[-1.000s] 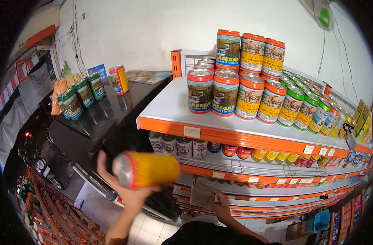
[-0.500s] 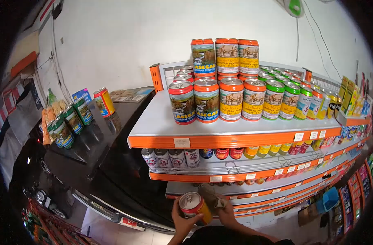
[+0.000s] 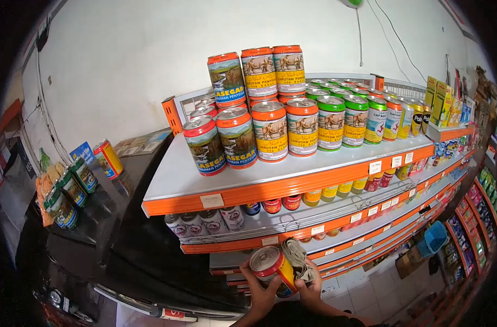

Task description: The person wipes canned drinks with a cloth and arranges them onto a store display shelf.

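Low in the head view, my left hand (image 3: pixel 260 290) is wrapped around a red and yellow drink can (image 3: pixel 271 265), its silver top facing up. My right hand (image 3: pixel 310 282) grips a crumpled grey-green cloth (image 3: pixel 297 256) close against the can's right side. Both hands are in front of the lower shelves. Above them, the orange-edged top shelf (image 3: pixel 172 182) carries rows of cans, with Lasegar cans (image 3: pixel 202 146) at its left corner. A short second tier stands on them, including an upright Lasegar can (image 3: pixel 226 80).
A dark counter (image 3: pixel 104 218) lies to the left, bearing several green cans (image 3: pixel 73 188) and a single yellow-red can (image 3: pixel 108 159). Silver-topped cans (image 3: pixel 211 220) line the second shelf. A blue basket (image 3: pixel 432 240) is at the lower right near the floor.
My view has turned right and tilted, so the shelf sits further left. The cloth in my right hand has come up beside the can, which my left hand still holds.
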Tool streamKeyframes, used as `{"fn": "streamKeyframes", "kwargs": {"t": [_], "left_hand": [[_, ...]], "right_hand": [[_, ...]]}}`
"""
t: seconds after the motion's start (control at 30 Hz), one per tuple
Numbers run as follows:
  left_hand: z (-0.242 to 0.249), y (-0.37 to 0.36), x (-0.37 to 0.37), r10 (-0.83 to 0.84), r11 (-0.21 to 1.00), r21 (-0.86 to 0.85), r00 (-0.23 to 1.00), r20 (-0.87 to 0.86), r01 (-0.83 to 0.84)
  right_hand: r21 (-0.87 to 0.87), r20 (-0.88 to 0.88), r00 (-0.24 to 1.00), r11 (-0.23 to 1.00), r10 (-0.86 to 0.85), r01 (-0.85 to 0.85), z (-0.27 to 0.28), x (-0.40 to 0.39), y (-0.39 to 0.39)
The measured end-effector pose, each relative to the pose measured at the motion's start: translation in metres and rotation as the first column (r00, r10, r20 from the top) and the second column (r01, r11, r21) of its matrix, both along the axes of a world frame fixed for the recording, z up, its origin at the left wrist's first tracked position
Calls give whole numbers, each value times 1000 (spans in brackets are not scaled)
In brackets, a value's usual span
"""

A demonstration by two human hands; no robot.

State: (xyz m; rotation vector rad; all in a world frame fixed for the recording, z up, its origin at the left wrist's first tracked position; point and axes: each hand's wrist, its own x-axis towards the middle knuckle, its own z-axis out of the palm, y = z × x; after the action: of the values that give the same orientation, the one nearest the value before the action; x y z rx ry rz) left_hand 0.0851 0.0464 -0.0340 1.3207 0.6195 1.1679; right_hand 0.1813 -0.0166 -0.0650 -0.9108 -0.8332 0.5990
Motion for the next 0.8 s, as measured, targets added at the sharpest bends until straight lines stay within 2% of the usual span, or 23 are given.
{"fn": "streamKeyframes", "kwargs": {"t": [0.03,0.07,0.1,0.13,0.17,0.2,0.23,0.3,0.37,0.4,0.43,0.47,0.5,0.53,0.57,0.63,0.67,0.7,0.73,0.77,0.8], "left_hand": [[-3,-3,4,30,991,-134,996,81,-19],[-4,-5,6,39,990,-136,995,88,-26],[-3,-7,8,110,975,-210,984,143,-79],[-3,-8,8,186,950,-285,964,191,-127],[-7,-4,10,199,947,-289,961,194,-138],[-9,5,12,248,902,-398,956,156,-169],[-10,10,12,292,843,-500,950,115,-199],[0,17,7,292,815,-548,950,106,-189],[6,23,-4,286,785,-595,953,102,-172],[3,27,-13,191,903,-370,976,-105,-216],[-2,28,-20,139,974,-126,935,-326,-189],[-10,31,-23,238,971,116,907,-347,-210],[-13,33,-28,244,970,110,907,-344,-219],[-15,33,-33,255,961,201,887,-384,-189],[-18,33,-38,268,946,287,864,-426,-151],[-18,31,-46,307,933,315,837,-453,-172],[-15,29,-51,341,890,449,767,-544,-77],[-9,27,-54,387,828,559,684,-619,36],[1,22,-50,451,753,657,762,-464,-46],[11,21,-48,460,756,652,754,-468,-55],[21,22,-48,528,709,696,741,-416,-114]], "right_hand": [[20,44,997,997,-69,68,0,1,0],[59,150,982,992,-118,110,0,2,0],[58,155,982,993,-108,100,1,1,3],[102,224,957,981,-182,163,1,-1,8],[149,288,923,964,-255,220,3,-3,12],[114,318,911,965,-262,237,8,-5,15],[111,324,913,969,-247,222,12,-6,17],[-80,179,976,987,-125,141,19,-6,21],[-84,187,976,988,-109,127,8,-1,26],[131,352,908,973,-225,190,13,1,29],[349,474,803,915,-360,205,18,5,31],[345,481,804,918,-351,195,28,12,31],[230,724,660,972,-200,43,43,22,27],[73,893,449,995,-31,-75,52,28,26],[64,893,449,994,-20,-83,54,29,29],[-64,903,400,971,155,-231,53,26,32],[-74,900,401,968,169,-240,57,27,34],[-85,863,471,972,181,-218,63,29,38],[-97,822,537,975,191,-199,68,30,40],[-102,819,536,972,204,-214,71,31,41],[-58,856,499,985,134,-164,74,32,40]]}}
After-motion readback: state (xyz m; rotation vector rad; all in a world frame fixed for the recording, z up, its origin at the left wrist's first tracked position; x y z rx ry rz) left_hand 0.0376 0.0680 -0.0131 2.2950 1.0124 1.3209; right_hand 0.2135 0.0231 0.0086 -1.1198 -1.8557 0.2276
